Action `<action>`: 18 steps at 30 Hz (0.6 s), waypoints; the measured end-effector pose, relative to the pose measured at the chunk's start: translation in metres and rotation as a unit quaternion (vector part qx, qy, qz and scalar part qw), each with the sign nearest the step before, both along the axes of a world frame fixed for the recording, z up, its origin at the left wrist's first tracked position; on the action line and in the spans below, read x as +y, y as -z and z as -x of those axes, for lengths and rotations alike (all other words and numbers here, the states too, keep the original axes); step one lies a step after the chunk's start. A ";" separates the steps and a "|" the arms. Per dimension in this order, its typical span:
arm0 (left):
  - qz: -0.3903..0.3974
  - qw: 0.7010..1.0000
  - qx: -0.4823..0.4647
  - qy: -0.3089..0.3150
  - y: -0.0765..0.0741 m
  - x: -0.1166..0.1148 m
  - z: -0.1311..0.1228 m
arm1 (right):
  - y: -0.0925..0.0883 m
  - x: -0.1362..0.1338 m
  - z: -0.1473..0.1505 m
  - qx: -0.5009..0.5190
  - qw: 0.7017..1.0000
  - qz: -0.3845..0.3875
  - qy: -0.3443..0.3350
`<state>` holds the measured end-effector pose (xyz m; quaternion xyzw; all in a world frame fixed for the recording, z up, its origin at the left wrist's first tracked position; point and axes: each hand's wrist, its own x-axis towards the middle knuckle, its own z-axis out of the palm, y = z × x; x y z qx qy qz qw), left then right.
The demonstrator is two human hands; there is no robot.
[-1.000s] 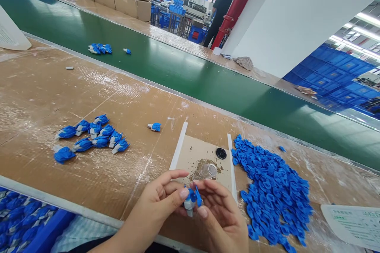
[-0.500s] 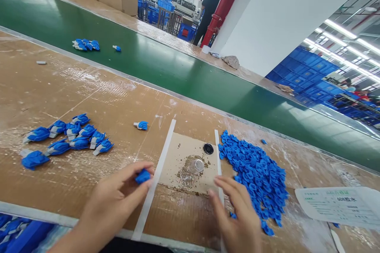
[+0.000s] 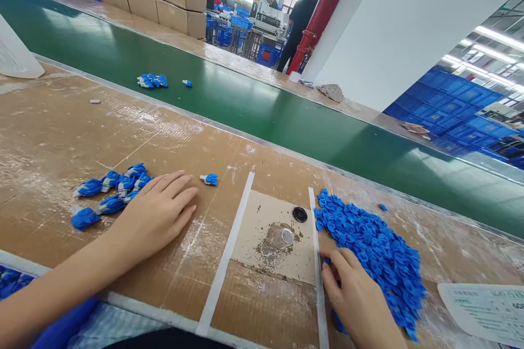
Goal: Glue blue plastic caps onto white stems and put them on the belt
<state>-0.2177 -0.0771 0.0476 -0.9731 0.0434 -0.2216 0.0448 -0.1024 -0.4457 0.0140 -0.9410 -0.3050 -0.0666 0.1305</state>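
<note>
My left hand (image 3: 166, 210) lies palm down with fingers stretched, at the right side of a cluster of blue-and-white plastic parts (image 3: 110, 204), and hides some of them. No held piece shows in it. My right hand (image 3: 356, 292) is at the left edge of a pile of small blue plastic pieces (image 3: 376, 251). Its thumb and forefinger close around a bit of blue, mostly hidden by the fingers. Between the hands, a small clear cup (image 3: 286, 237) stands in a wet patch on a cardboard sheet (image 3: 260, 212), with a black round cap (image 3: 300, 214) behind it.
White tape strips (image 3: 227, 262) border the cardboard. One blue-and-white part (image 3: 209, 179) lies alone right of my left hand. A green conveyor belt (image 3: 245, 103) runs behind the table, carrying several parts (image 3: 153, 81). A labelled white plastic sheet (image 3: 483, 308) lies at right.
My left hand has moved left to the cluster and opened out; the blue piece it held is no longer visible there. My right hand has moved to the pile and closed its fingers. The view has shifted.
</note>
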 end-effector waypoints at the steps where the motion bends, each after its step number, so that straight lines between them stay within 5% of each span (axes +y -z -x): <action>1: 0.004 1.000 0.010 0.002 -0.003 0.001 -0.007 | -0.001 0.001 -0.001 -0.003 1.000 -0.003 0.004; 10: 0.023 0.983 0.183 0.022 -0.012 0.013 -0.067 | -0.006 -0.007 -0.004 -0.072 0.991 0.066 -0.093; 14: 0.043 0.981 0.189 0.015 -0.016 0.013 -0.070 | -0.009 -0.006 -0.006 -0.077 0.984 0.118 -0.110; 18: 0.093 0.980 0.176 0.013 -0.018 0.008 -0.056 | -0.023 0.000 -0.007 -0.107 0.983 0.061 -0.133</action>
